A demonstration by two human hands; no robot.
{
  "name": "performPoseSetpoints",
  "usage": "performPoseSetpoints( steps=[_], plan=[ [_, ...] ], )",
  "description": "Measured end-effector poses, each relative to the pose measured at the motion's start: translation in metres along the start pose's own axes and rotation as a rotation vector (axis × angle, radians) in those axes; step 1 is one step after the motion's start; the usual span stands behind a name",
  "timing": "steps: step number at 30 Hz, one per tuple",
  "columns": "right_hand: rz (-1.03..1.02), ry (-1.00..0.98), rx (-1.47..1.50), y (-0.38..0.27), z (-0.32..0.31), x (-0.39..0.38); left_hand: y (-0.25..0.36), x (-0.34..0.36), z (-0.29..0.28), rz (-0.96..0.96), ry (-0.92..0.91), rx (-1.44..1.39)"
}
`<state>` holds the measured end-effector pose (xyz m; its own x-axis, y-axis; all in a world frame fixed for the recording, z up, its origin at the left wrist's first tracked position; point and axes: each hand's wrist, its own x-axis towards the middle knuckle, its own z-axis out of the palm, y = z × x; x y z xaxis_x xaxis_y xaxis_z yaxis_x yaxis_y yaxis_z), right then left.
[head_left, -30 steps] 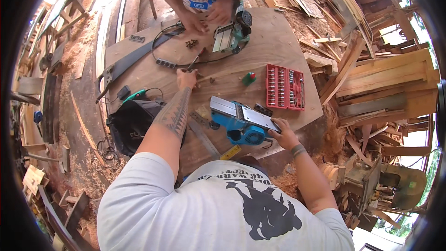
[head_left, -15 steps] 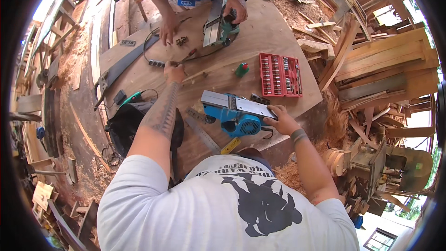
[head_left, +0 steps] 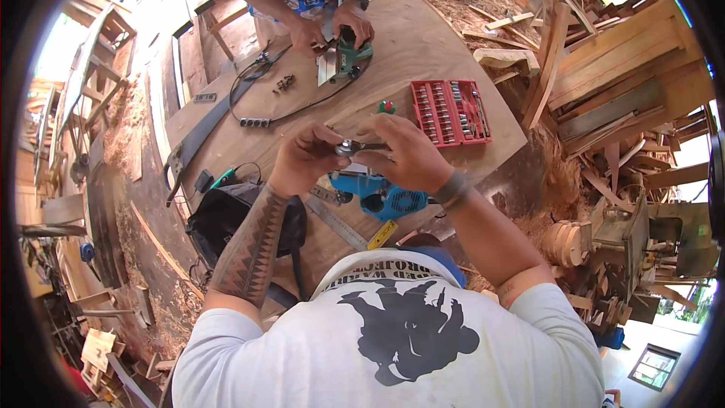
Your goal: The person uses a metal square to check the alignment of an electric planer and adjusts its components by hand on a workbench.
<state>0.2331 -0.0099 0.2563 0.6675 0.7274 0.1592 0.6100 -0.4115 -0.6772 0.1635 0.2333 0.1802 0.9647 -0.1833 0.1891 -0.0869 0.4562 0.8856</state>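
In front of my chest, my left hand [head_left: 306, 159] pinches the round metal head of a ratchet wrench [head_left: 348, 148]. My right hand [head_left: 411, 153] closes around its handle, which the fingers partly hide. Below my hands a blue electric planer [head_left: 389, 198] lies on the wooden table [head_left: 408, 38], partly covered by the right hand. Just beyond the right hand stands a small green bottle with a red tip [head_left: 386, 107]. An open red socket set [head_left: 451, 113] lies right of it. Across the table, another person's hands [head_left: 353, 23] are on a green electric planer [head_left: 343, 59].
A handsaw [head_left: 198, 136] and a black cable with a socket strip [head_left: 254, 122] lie on the left. Small metal parts [head_left: 285, 84] sit mid-table. Near me are a black bag [head_left: 245, 215] and a metal square [head_left: 336, 225]. Scrap wood [head_left: 627, 75] is piled at right.
My right hand has left the blue planer and come to the ratchet. My left hand has drawn back toward me from mid-table. The other person's left-side hand has moved to the green planer.
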Motion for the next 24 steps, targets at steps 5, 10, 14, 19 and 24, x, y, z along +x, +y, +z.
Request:
performPoseSetpoints(
  steps=[5,10,14,19,24],
  plan=[
    [-0.111,0.052,0.137,-0.005,-0.007,-0.005,0.006,0.007,0.014,0.014,-0.029,0.010],
    [-0.082,0.124,0.120,0.007,-0.012,-0.014,-0.005,0.020,0.022,-0.223,0.020,0.195],
    [-0.043,0.234,0.050,0.026,-0.017,-0.011,-0.020,0.040,0.024,-0.246,0.019,0.337],
    [0.145,0.195,0.032,0.060,-0.012,-0.006,-0.066,0.072,0.006,-0.299,-0.044,0.437],
    [0.254,0.093,-0.111,0.110,0.025,0.002,-0.121,0.080,-0.037,-0.405,-0.191,0.693]
  ],
)
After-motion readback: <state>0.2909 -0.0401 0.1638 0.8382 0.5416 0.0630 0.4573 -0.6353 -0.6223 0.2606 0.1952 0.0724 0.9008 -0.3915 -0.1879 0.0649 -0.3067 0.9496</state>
